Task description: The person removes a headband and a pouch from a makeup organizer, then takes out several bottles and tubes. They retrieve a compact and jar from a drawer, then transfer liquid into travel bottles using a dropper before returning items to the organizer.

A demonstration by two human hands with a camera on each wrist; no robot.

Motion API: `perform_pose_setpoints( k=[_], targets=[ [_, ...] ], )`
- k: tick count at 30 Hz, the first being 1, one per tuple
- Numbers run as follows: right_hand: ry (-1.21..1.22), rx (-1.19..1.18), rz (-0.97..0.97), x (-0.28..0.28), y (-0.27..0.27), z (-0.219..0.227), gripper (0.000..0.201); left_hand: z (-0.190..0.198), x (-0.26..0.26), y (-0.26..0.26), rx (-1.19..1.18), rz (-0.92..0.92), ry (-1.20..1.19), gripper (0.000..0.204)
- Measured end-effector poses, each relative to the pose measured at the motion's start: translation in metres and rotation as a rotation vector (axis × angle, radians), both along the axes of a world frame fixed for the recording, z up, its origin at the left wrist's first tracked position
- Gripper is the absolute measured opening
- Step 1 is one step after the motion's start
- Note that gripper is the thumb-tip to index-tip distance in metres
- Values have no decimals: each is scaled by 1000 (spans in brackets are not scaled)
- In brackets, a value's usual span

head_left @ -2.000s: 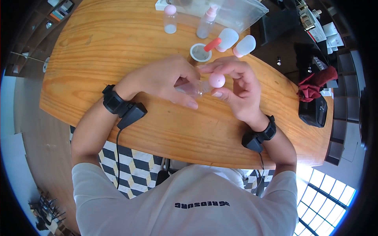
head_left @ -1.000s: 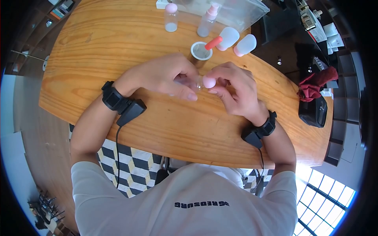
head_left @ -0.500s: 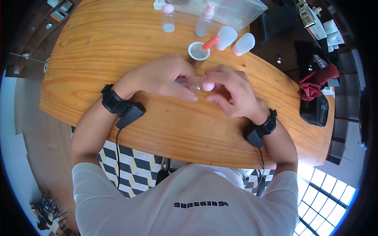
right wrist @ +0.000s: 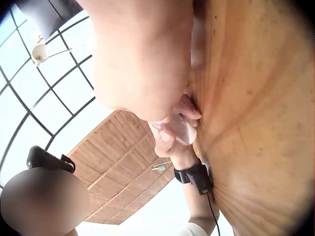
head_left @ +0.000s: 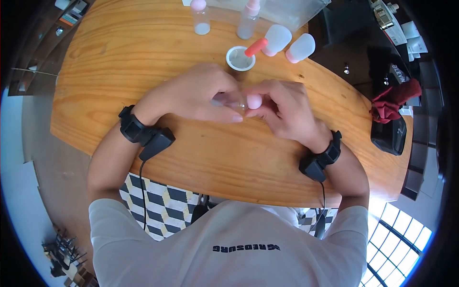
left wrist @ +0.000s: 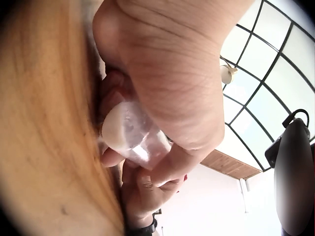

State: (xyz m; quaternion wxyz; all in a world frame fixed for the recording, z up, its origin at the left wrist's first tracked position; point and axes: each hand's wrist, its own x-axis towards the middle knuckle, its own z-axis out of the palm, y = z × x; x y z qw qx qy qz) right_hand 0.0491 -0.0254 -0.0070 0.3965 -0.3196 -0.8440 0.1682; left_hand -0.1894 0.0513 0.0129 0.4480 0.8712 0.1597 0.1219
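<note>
From the head view, both hands meet low over the wooden bench (head_left: 119, 62). The left hand (head_left: 201, 98) has its grip curled round one small clear bottle (head_left: 234, 101), lying sideways between the two hands. The right hand (head_left: 284, 110) pinches the single pink cap (head_left: 254, 101) at the bottle's mouth, right beside the left fingertips. Beyond the hands, count them: one white cup (head_left: 240, 58) with one red dropper (head_left: 256, 47) leaning in it, two frosted squeeze bottles (head_left: 277, 39) to the right of it, and two more clear bottles (head_left: 200, 19) further out. Well off to the right of the right hand, one red cloth (head_left: 394, 103) on a black bag.

Left wrist view: the clear bottle (left wrist: 135, 135) sits clamped under the left thumb (left wrist: 172, 162), its round base facing the camera, the bench just beside it.

Right wrist view: the right hand (right wrist: 142, 59) is close against the bench, fingers closed on the pale cap end (right wrist: 179, 130); the other hand's wrist strap (right wrist: 194, 177) shows behind.
</note>
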Motion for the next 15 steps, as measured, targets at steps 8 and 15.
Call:
perform_pose_setpoints(
  k=[8, 15],
  targets=[
    [-147, -221, -83, 1, -5, 23, 49, 2, -1, -2, 35, 14, 20, 44],
    [-14, -32, -45, -3, -2, 10, 32, 3, -1, -1, -22, 19, 38, 46]
  ],
)
